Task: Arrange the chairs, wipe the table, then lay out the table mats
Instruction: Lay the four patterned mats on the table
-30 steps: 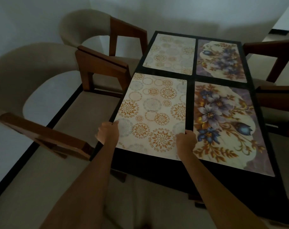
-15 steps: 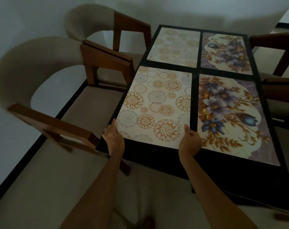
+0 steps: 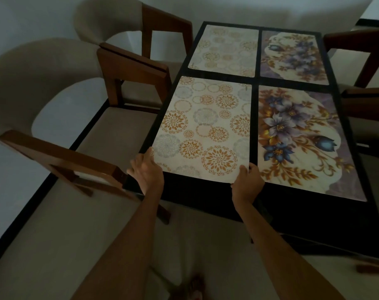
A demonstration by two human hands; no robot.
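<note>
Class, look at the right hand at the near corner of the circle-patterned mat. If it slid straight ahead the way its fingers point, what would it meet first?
Probably nothing at first: the right hand points along the bare dark strip between the circle-patterned mat and the flowered mat.

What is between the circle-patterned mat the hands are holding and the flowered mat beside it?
Only a narrow strip of bare dark table separates the near circle mat from the near flower mat, seen in the head view.

Dim room with pale walls (image 3: 43, 22) and a beige floor (image 3: 54, 245). A dark skirting strip (image 3: 32, 198) runs along the wall's base on the left. Light is low and even.
</note>
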